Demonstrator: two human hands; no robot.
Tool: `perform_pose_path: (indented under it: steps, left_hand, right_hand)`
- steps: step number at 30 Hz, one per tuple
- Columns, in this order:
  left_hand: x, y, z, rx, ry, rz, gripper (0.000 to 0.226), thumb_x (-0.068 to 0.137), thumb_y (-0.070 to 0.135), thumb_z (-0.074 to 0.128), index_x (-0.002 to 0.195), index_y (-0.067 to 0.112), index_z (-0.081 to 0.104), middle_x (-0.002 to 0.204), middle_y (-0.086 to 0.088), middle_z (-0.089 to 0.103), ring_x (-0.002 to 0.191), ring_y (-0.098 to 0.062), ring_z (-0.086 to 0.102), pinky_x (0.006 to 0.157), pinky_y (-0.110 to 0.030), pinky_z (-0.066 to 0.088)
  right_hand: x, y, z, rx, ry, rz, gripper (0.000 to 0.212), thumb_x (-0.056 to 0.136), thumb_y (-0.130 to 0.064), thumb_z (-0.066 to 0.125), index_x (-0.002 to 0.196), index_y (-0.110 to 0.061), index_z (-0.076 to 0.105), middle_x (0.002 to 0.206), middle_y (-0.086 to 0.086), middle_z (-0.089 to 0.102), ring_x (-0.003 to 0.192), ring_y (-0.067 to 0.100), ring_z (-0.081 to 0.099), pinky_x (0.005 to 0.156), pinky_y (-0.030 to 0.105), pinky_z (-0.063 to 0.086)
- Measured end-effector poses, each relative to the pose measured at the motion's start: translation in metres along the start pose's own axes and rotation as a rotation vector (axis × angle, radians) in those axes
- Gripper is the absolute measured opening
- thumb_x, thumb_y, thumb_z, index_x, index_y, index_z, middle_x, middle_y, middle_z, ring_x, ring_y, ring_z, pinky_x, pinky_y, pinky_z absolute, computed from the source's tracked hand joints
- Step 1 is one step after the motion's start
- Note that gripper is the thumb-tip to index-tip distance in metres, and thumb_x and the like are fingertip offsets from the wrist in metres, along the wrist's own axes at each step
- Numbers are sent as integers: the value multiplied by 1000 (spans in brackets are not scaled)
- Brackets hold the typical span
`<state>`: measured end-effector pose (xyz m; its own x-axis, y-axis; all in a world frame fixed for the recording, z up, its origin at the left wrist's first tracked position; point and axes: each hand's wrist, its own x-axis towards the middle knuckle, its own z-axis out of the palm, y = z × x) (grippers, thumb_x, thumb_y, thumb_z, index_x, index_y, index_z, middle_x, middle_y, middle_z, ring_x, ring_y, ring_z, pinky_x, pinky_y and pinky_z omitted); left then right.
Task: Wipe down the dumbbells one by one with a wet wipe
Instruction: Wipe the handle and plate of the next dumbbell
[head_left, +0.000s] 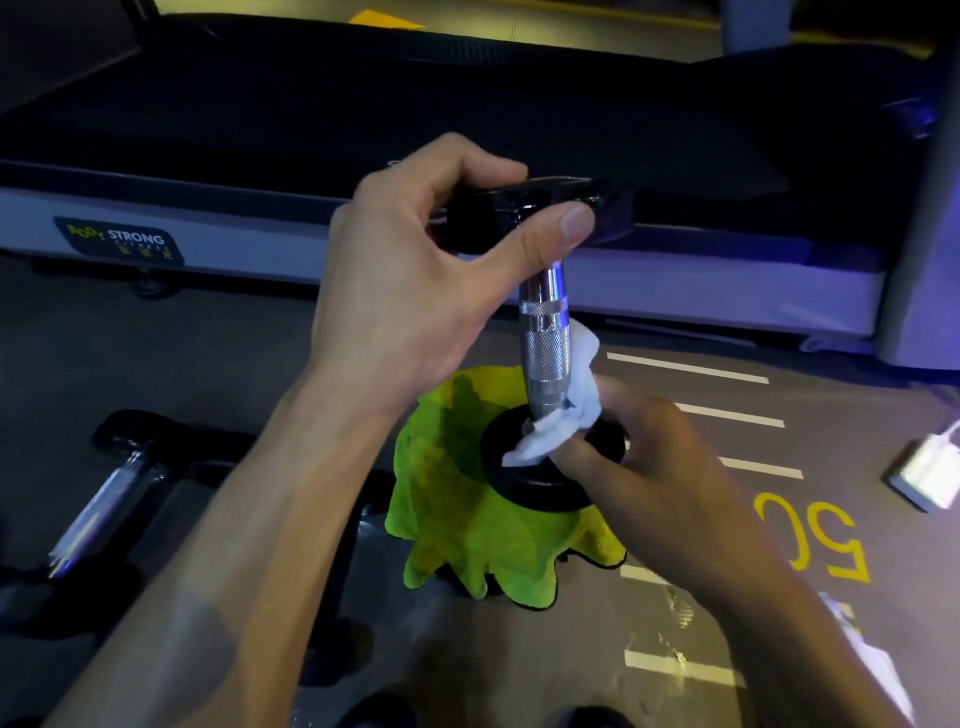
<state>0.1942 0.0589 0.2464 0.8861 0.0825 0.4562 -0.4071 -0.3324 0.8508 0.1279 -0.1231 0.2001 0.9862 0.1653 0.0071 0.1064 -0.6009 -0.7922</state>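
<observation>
A dumbbell (545, 343) with a knurled chrome handle and black ends stands upright on a lime-green cloth (457, 525). My left hand (415, 270) grips its upper black end from above. My right hand (649, 462) pinches a crumpled white wet wipe (561, 415) against the bottom of the handle, just above the lower black end. The wipe wraps partly round the chrome.
Another dumbbell (104, 488) lies at the left among dark shapes on the grey floor. A treadmill (260, 249) runs across the back. A white packet (930, 467) lies at the right edge. White stripes and a yellow number (810, 535) mark the floor.
</observation>
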Motion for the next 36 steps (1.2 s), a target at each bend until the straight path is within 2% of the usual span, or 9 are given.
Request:
perform_pose_path:
  steps: [4, 7, 11, 14, 17, 20, 24, 31, 36]
  left_hand:
    - [0, -1, -2, -3, -9, -9, 48, 76, 65, 80, 104, 26, 75, 97, 7, 78, 95, -19, 74, 86, -50, 58]
    - [3, 0, -2, 16, -5, -12, 48, 78, 65, 79, 105, 25, 74, 94, 6, 78, 92, -19, 73, 83, -49, 58]
    - [4, -2, -2, 4, 6, -23, 50, 77, 67, 79, 104, 25, 74, 95, 6, 78, 96, -19, 74, 86, -50, 58]
    - [-2, 0, -2, -9, 0, -29, 46, 77, 62, 81, 103, 25, 74, 97, 8, 78, 96, -15, 74, 86, -47, 58]
    - [-7, 4, -1, -15, 13, -18, 44, 77, 58, 83, 102, 23, 74, 97, 10, 78, 95, -13, 74, 86, -46, 58]
    - [-9, 8, -1, 1, 21, -19, 45, 77, 59, 83, 102, 24, 74, 96, 11, 77, 94, -13, 74, 85, -45, 58]
    - [-10, 9, -3, 45, 34, -28, 44, 76, 64, 80, 101, 28, 74, 94, 13, 77, 92, -12, 73, 83, -45, 58]
    - [-14, 15, 1, -11, -10, -49, 43, 73, 61, 84, 103, 32, 75, 97, 17, 77, 95, -6, 73, 88, -41, 59]
    - [-11, 15, 5, -10, -18, -50, 43, 74, 59, 85, 103, 29, 75, 96, 15, 77, 94, -7, 74, 87, -40, 59]
  right_hand:
    - [26, 0, -5, 210, -215, 119, 31, 80, -14, 63, 106, -30, 71, 87, -7, 72, 81, 9, 64, 73, 32, 48]
    - [56, 10, -15, 220, -392, 185, 41, 68, -16, 59, 107, -6, 67, 87, 14, 61, 82, 19, 53, 77, 35, 38]
    - [64, 24, -21, 413, -620, 55, 34, 92, 3, 65, 125, -7, 63, 121, 10, 72, 114, 28, 67, 100, 32, 52]
    - [50, 26, -11, 306, -464, -34, 38, 89, -16, 73, 125, -12, 62, 117, 9, 73, 112, 28, 67, 99, 36, 52]
    - [27, 16, 12, -1, 9, -53, 27, 84, -31, 77, 109, -27, 66, 93, -8, 73, 87, 9, 67, 76, 25, 52]
    - [21, 3, 37, -178, 245, 23, 24, 83, -32, 73, 104, -26, 62, 87, -6, 71, 84, 20, 66, 74, 37, 53]
    - [36, 9, 33, -168, 178, 57, 29, 78, -34, 68, 106, -30, 65, 91, -3, 73, 91, 27, 68, 81, 41, 57]
    - [53, 27, -22, 438, -608, 65, 31, 84, 0, 73, 115, -6, 68, 105, 16, 73, 96, 16, 66, 87, 24, 51]
    - [26, 11, 18, 98, 14, 11, 25, 85, -26, 76, 99, -46, 68, 84, -19, 72, 80, 0, 66, 73, 18, 47]
